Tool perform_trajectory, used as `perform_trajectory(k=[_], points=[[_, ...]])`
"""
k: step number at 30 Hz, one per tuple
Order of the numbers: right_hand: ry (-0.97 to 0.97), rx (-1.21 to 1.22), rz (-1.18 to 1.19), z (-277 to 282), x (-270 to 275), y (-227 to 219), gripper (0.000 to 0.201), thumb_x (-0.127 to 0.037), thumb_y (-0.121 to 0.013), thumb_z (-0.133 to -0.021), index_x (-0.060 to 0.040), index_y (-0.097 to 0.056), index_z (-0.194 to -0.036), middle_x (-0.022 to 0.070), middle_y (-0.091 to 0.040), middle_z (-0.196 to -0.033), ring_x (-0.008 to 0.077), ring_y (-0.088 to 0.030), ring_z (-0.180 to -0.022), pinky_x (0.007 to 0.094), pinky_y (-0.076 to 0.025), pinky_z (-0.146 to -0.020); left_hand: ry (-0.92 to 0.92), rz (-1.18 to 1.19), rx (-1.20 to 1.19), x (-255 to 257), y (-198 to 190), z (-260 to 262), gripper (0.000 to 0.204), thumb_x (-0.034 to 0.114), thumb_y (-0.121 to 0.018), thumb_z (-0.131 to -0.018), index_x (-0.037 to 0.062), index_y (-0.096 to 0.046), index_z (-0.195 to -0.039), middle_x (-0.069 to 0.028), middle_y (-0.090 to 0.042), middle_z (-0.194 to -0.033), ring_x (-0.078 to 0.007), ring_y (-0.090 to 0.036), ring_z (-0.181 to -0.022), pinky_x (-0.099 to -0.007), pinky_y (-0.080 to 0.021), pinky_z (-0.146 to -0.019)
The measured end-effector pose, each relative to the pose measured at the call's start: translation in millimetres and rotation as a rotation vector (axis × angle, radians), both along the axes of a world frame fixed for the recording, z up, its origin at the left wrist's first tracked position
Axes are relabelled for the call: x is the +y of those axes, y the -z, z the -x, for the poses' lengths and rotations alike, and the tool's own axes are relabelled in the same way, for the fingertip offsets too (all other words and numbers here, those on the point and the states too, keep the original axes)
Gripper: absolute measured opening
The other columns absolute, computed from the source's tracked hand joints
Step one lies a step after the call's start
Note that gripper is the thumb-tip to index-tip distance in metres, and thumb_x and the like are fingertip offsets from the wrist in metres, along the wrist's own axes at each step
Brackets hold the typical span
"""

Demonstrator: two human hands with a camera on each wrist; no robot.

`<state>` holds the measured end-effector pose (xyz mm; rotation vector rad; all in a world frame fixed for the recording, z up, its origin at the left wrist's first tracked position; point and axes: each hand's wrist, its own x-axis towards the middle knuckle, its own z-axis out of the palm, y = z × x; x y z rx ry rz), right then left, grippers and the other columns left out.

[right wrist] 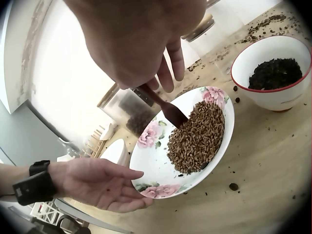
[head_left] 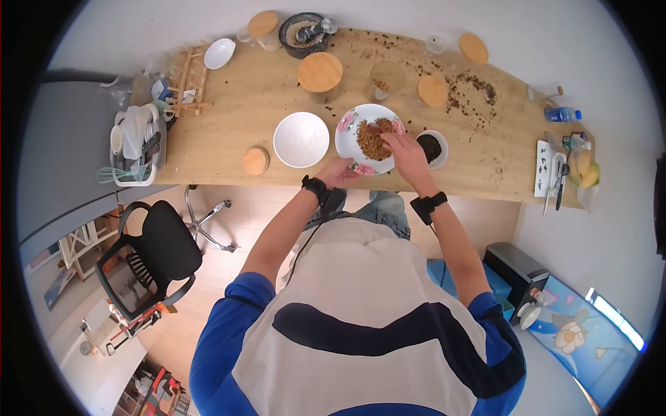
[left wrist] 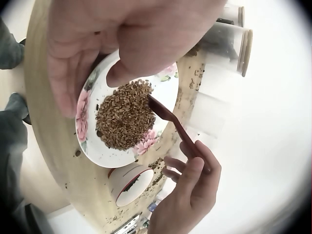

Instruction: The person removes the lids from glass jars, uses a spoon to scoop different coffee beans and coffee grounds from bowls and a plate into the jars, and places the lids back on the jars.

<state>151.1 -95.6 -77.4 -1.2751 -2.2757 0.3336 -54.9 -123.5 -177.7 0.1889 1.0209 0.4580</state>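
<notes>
A white plate with pink flowers [head_left: 345,142] holds a heap of brown grain [left wrist: 126,117]. My left hand [right wrist: 105,184] grips the plate's rim, thumb on the upper side and fingers beneath; in the right wrist view the plate looks tilted. My right hand [left wrist: 187,192] pinches the handle of a dark brown wooden spoon [right wrist: 174,115], whose tip touches the grain. Beside the plate, near my right hand, stands a small white bowl with a red rim [right wrist: 266,96], with dark dry leaves [right wrist: 276,74] inside.
An empty white bowl [head_left: 301,140] and a wooden lid [head_left: 256,161] lie left of the plate. Behind are lidded jars [head_left: 320,72], a glass [head_left: 388,77] and a mortar [head_left: 302,50]. Dark bits [head_left: 479,93] are scattered at the back right. A dish rack [head_left: 161,156] stands far left.
</notes>
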Motion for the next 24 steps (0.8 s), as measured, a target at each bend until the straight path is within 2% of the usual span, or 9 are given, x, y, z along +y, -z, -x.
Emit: perform_trajectory(k=[2, 7, 9, 13, 15, 18, 22, 24], points=[[0.034, -0.079, 0.11, -1.8, -9.1, -4.8, 0.024, -0.011, -0.06, -0.078, -0.0083, -0.057, -0.101, 0.0069, -0.062, -0.094, 0.025, -0.059, -0.083, 0.0341, -0.047, -0.071, 0.007, -0.067, 0.017, -2.5, -7.3, 0.0, 0.035, 0.009, -0.04, -0.09, -0.0057, -0.037, -0.122, -0.0199, -0.054, -0.108, -0.0278, -0.059, -0.097, -0.037, -0.052, -0.084], [0.054, 0.047, 0.049, 11.6, -9.6, -4.3, 0.025, -0.012, -0.06, -0.078, -0.0091, -0.057, -0.102, 0.0061, -0.062, -0.094, 0.0243, -0.058, -0.082, 0.0343, -0.047, -0.071, -0.05, -0.182, 0.0, -2.6, -31.8, -3.6, 0.035, 0.003, -0.036, -0.089, -0.0067, -0.035, -0.123, -0.0217, -0.052, -0.113, -0.0292, -0.061, -0.096, -0.0365, -0.053, -0.083], [0.043, 0.065, 0.047, 15.3, -10.4, -2.8, 0.025, -0.012, -0.06, -0.078, -0.0091, -0.057, -0.103, 0.0059, -0.062, -0.094, 0.0244, -0.058, -0.082, 0.0346, -0.047, -0.071, -0.066, -0.253, 0.08, -1.2, -46.6, -3.6, 0.035, 0.002, -0.035, -0.088, -0.0086, -0.036, -0.121, -0.0224, -0.053, -0.112, -0.0289, -0.062, -0.093, -0.0356, -0.055, -0.08], [0.037, -0.029, 0.105, 18.2, -16.8, -7.2, 0.026, -0.012, -0.058, -0.079, -0.009, -0.056, -0.104, 0.0052, -0.062, -0.098, 0.0244, -0.058, -0.084, 0.0348, -0.046, -0.073, -0.029, -0.22, 0.132, 3.5, -45.5, 1.8, 0.034, 0.001, -0.035, -0.087, -0.0104, -0.038, -0.119, -0.0228, -0.055, -0.11, -0.0289, -0.063, -0.089, -0.035, -0.056, -0.077], [0.062, -0.041, 0.127, 20.3, -19.2, -12.2, 0.026, -0.011, -0.058, -0.079, -0.009, -0.056, -0.105, 0.005, -0.062, -0.099, 0.0244, -0.058, -0.085, 0.0348, -0.046, -0.074, 0.004, -0.304, 0.122, 4.0, -41.2, 3.9, 0.034, 0.001, -0.035, -0.087, -0.0106, -0.039, -0.118, -0.0229, -0.056, -0.107, -0.0297, -0.064, -0.087, -0.0349, -0.057, -0.074], [0.058, 0.029, 0.061, 29.6, -15.9, -11.7, 0.025, -0.012, -0.057, -0.079, -0.0091, -0.055, -0.104, 0.0055, -0.062, -0.098, 0.0246, -0.057, -0.084, 0.035, -0.046, -0.073, -0.011, -0.294, 0.15, 5.9, -57.4, 2.5, 0.034, 0.001, -0.035, -0.086, -0.0128, -0.039, -0.117, -0.0241, -0.056, -0.106, -0.031, -0.063, -0.087, -0.0354, -0.057, -0.073], [0.041, -0.003, 0.101, 18.8, -21.8, -10.0, 0.024, -0.012, -0.058, -0.079, -0.0093, -0.056, -0.102, 0.0059, -0.062, -0.092, 0.0243, -0.058, -0.083, 0.0358, -0.046, -0.071, -0.013, -0.264, 0.168, 10.9, -47.0, 6.3, 0.034, 0.0, -0.034, -0.085, -0.0152, -0.039, -0.116, -0.0255, -0.056, -0.105, -0.0321, -0.064, -0.085, -0.0355, -0.058, -0.072], [0.043, -0.031, 0.143, 13.0, -21.1, -9.6, 0.023, -0.012, -0.058, -0.079, -0.0093, -0.056, -0.102, 0.0061, -0.062, -0.09, 0.0244, -0.058, -0.082, 0.0361, -0.046, -0.07, 0.045, -0.278, 0.2, 13.3, -42.1, 9.6, 0.034, -0.001, -0.034, -0.085, -0.017, -0.04, -0.113, -0.0267, -0.056, -0.104, -0.0325, -0.064, -0.084, -0.0354, -0.058, -0.071]])
